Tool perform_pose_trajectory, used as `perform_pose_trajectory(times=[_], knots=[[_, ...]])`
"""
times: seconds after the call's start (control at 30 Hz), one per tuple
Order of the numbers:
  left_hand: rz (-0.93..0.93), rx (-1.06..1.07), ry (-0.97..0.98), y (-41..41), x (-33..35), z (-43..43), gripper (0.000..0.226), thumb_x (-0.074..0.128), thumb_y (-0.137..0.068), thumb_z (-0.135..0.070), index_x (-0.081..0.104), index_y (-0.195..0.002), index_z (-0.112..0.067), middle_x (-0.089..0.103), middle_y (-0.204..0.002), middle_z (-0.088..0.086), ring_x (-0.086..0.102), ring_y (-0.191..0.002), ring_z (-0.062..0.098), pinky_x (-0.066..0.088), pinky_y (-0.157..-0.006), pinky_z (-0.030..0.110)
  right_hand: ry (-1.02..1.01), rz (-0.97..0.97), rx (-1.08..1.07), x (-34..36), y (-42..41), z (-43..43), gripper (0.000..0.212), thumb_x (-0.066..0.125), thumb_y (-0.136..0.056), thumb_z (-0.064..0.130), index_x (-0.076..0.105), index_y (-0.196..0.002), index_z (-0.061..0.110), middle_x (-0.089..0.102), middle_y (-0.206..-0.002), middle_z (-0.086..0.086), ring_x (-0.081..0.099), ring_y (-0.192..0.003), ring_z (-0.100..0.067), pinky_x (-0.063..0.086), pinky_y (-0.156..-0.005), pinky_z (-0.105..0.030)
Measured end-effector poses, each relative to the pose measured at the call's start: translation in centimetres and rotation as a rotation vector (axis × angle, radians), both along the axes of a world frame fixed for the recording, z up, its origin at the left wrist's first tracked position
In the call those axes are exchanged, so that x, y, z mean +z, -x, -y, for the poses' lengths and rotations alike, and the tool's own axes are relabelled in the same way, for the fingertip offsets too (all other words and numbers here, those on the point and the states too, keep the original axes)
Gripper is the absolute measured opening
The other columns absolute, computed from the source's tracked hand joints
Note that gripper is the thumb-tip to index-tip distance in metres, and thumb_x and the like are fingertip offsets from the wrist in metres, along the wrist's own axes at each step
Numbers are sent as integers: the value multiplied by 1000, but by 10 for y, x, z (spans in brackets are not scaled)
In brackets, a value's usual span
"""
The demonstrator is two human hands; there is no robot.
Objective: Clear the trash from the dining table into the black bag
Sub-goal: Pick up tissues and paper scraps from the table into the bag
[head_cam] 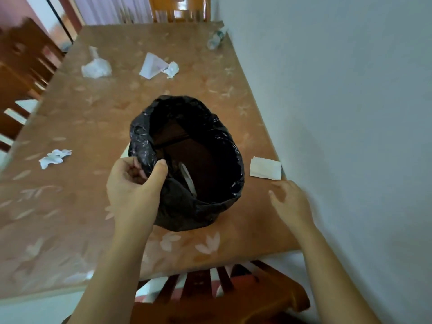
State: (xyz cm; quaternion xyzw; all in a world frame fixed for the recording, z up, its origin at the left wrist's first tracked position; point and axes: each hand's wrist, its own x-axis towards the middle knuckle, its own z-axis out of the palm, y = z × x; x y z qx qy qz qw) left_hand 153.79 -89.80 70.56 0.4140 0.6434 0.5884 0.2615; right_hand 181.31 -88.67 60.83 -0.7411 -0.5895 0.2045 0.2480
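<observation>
Currently working at the table [81,127], holding the open black bag [187,213] upright near its middle, gripping the near-left rim with the left hand [133,183], hovering the right hand [291,202], fingers relaxed, beside the folded napkin [265,169] at the right edge.

Right hand [288,199] motion-blurred, far bottle [216,38] indistinct, label unreadable

Two arms seemingly bare to the elbow, left hand [133,185], blurred right hand [292,202].

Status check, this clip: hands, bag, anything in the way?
Left hand grips black bag at rim. Right hand open, empty, near folded napkin. Tissues, plastic bottle on table. Nothing blocking.
</observation>
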Motion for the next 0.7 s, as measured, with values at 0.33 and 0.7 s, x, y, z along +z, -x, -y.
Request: perform_pose_trajectory(times=[0.33, 0.7], knots=[[-6, 78, 38, -23, 1, -3, 29, 67, -65, -42, 50, -71, -19, 50, -67, 1, 49, -62, 16, 45, -60, 37, 80, 109, 77, -47, -23, -81, 29, 53, -86, 22, 56, -114, 15, 58, -122, -11, 53, -106, -31, 44, -87, -37], [-5, 142, 13, -24, -5, -6, 20, 68, -63, -41, 51, -62, -33, 47, -55, -16, 43, -56, 7, 41, -52, 23, 188, 168, 104, -83, -30, -118, 32, 60, -81, 21, 58, -110, 8, 54, -115, -18, 45, -108, -37, 37, -95, -41]])
